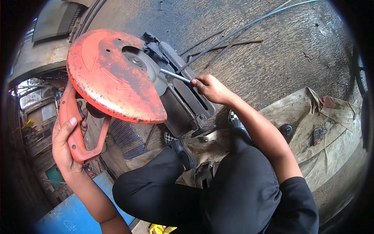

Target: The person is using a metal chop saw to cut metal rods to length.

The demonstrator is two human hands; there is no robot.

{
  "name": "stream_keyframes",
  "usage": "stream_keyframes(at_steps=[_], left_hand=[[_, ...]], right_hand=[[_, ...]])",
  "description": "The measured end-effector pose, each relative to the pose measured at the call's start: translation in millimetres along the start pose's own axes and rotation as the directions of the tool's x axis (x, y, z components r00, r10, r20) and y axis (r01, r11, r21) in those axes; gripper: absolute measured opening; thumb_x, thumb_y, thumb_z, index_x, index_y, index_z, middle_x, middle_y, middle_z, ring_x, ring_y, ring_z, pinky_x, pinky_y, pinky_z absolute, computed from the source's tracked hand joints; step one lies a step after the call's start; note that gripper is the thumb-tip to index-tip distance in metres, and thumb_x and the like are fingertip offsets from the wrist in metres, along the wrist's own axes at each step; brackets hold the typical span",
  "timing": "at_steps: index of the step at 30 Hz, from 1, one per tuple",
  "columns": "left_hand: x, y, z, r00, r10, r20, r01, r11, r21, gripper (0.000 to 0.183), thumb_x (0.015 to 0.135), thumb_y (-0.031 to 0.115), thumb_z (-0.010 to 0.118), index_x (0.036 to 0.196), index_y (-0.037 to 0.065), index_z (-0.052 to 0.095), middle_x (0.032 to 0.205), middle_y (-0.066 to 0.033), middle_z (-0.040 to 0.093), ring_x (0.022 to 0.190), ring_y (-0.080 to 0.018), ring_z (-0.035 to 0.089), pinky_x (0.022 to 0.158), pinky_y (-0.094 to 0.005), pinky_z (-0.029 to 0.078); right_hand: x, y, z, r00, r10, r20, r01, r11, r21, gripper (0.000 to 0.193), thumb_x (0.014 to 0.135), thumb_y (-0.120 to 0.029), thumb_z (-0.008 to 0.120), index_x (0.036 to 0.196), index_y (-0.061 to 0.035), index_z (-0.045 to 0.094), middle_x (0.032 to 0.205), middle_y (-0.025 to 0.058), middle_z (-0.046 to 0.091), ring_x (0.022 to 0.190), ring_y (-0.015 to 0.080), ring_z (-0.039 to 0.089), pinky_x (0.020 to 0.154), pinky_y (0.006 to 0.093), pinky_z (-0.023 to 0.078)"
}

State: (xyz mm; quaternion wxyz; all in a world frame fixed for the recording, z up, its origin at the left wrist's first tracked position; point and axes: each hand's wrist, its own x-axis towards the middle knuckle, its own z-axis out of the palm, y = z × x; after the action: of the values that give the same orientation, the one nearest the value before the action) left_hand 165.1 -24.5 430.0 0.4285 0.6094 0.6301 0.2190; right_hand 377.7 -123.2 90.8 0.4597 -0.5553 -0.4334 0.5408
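While red handle partly hides left fingers, rods beyond, tarp right

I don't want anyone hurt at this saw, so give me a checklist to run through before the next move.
1. Left hand around the red handle: ok.
2. Right hand gripping the rod: ok, closed on its dark end.
3. Rod's far end seated: cannot tell; how it meets the saw is unclear.
4. Gloves on: not ok, both hands are bare.
5. Floor beside the saw clear: not ok, loose bars lie there.
6. Power disconnected: cannot tell, no plug is visible.
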Motion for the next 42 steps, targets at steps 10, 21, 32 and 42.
stream_keyframes(at_steps=[10,21,32,42], left_hand=[[-0.9,-0.7,1.4,0.996,0.034,-0.088,-0.036,0.999,-0.022,0.046,0.084,0.015,0.063,0.122,-0.006,0.049,0.104,-0.0135,0.060,0.079,-0.0166,0.062,0.070,-0.0248,0.053],[0.9,-2.3,-2.1,0.986,0.041,-0.164,-0.067,0.985,-0.157,0.034,0.090,0.027,0.057,0.108,-0.002,0.055,0.089,-0.0131,0.064,0.066,-0.0199,0.064,0.059,-0.0275,0.055],[-0.3,-3.9,1.3,0.993,0.036,-0.114,-0.062,0.971,-0.233,0.031,0.089,0.022,0.060,0.107,-0.002,0.057,0.089,-0.0128,0.065,0.063,-0.0185,0.064,0.058,-0.0253,0.055],[3.6,-8.1,-3.1,0.979,0.113,-0.170,-0.101,0.992,0.078,0.057,0.086,0.026,0.060,0.129,-0.008,0.045,0.115,-0.0152,0.059,0.088,-0.0190,0.063,0.073,-0.0244,0.046]], right_hand=[[-4.9,0.9,10.9,0.981,0.148,0.126,-0.174,0.956,0.236,0.040,0.101,-0.033,0.043,0.092,-0.0017,0.066,0.059,-0.0036,0.044,0.054,0.0073,0.039,0.050,0.0285,0.035],[-4.7,1.5,21.0,0.981,0.140,0.136,-0.171,0.954,0.247,0.039,0.100,-0.033,0.044,0.091,-0.0024,0.065,0.056,-0.0026,0.043,0.045,0.0069,0.041,0.042,0.0268,0.038],[-1.3,3.7,22.9,0.990,0.102,0.094,-0.118,0.975,0.186,0.035,0.097,-0.030,0.048,0.089,0.0004,0.064,0.056,0.0042,0.049,0.046,0.0127,0.048,0.043,0.0332,0.042],[2.2,6.5,25.6,1.000,0.017,-0.009,-0.017,1.000,0.005,0.031,0.094,-0.026,0.053,0.095,0.0014,0.066,0.058,0.0144,0.055,0.050,0.0220,0.055,0.056,0.0395,0.046]])
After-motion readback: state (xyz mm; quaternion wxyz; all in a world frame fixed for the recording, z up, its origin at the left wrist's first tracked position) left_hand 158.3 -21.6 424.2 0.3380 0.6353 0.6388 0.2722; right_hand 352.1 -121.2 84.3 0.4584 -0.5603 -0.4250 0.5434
